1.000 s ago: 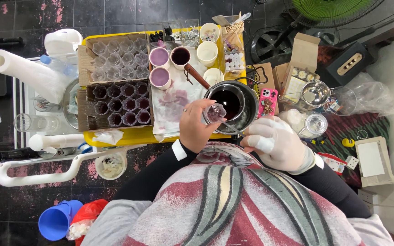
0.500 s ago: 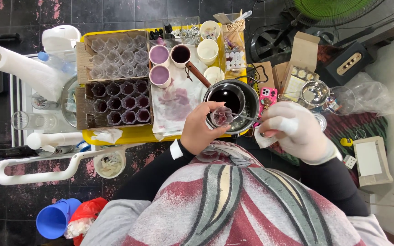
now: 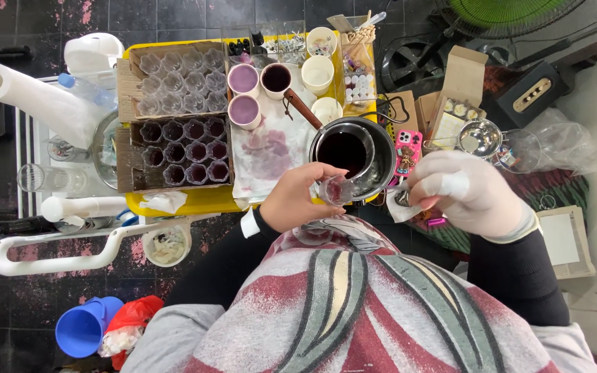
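The left hand (image 3: pixel 297 200) grips a small clear cup (image 3: pixel 336 188) just at the near rim of the metal pot (image 3: pixel 381 148) of dark liquid; the gloved right hand (image 3: pixel 466 193), right of the pot, pinches a small white piece (image 3: pixel 401 206) beside the cup.

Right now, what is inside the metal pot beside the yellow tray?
The metal pot holds a dark liquid. The left hand with a small clear glass covers its near rim; the bottom is hidden.
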